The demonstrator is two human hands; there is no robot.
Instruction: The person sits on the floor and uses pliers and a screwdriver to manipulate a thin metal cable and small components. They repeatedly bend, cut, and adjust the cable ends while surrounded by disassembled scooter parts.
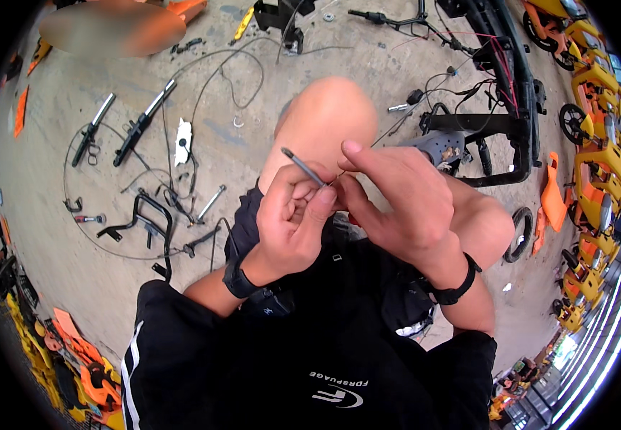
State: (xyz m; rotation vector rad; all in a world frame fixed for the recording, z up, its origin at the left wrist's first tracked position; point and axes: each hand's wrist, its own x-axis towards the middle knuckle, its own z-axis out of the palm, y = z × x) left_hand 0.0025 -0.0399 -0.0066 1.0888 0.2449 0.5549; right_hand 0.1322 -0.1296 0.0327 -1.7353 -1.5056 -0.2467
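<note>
In front of my bent knees my two hands meet. My left hand (290, 215) is closed around a dark grey rod (303, 166) with a tapered brownish tip, which points up and to the left like a screwdriver shaft. Between the fingertips of both hands runs a short thin wire (337, 176). Closed in a pinch on that wire is my right hand (407, 197), its fingers nearly touching the left ones. A bit of something red (354, 221) peeks out beneath the right hand; its kind is hidden.
On the concrete floor to the left lie two fork tubes (138, 132), a white part (183, 141), a black bent bracket (142, 222) and looped cables. A black vehicle frame (500, 118) with wires is at the right. Yellow bikes (597, 143) line the right edge.
</note>
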